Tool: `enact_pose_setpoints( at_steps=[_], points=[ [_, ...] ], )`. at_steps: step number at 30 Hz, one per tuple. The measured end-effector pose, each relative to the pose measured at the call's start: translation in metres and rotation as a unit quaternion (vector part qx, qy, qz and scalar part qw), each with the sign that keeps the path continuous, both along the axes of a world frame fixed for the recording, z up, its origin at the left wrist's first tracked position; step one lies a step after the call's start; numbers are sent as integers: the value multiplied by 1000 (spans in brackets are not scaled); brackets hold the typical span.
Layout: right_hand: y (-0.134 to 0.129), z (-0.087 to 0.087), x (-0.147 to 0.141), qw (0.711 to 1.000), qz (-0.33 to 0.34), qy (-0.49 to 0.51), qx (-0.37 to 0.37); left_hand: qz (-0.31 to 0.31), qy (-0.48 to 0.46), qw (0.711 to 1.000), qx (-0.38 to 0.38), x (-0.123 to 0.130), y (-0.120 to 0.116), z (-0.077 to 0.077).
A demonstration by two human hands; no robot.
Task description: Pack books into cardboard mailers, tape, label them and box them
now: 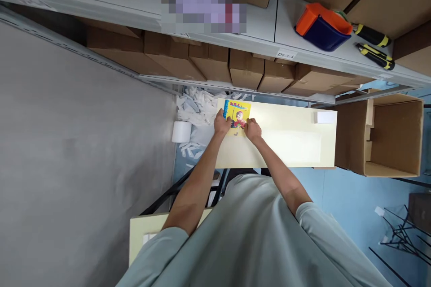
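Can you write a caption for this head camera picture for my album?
Two hands hold a bright yellow picture book over a pale table.

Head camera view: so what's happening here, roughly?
A person holds a flat yellow illustrated item, perhaps a booklet, between the fingers of the left hand and right hand, over the left end of a pale table. A small white item lies near the table's right end, and an open cardboard box stands beyond it. White scraps are heaped off the table's left end.
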State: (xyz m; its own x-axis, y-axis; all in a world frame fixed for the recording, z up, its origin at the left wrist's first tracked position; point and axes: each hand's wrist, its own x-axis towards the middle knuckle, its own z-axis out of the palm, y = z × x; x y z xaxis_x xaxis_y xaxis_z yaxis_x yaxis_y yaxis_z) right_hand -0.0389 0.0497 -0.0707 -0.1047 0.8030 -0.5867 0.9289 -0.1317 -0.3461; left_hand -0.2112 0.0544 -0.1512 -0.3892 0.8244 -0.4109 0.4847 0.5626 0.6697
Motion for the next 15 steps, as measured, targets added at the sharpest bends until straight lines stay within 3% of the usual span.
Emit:
enact_pose_setpoints(
  at_steps=[4, 7, 11, 15],
  points=[
    [-3, -10, 13, 997, 16, 69, 15, -2, 7, 999, 34, -3, -12, 2],
    [-12, -15, 53, 990, 29, 121, 63, -26, 33, 994, 98, 6, -41, 6],
    [-36, -12, 152, 985, -2, 111, 132, -102, 59, 984, 130, 44, -100, 16],
    [-76, -12, 274, 985, -36, 32, 168, -165, 70, 980, 90, 110, -156, 19]
  ],
)
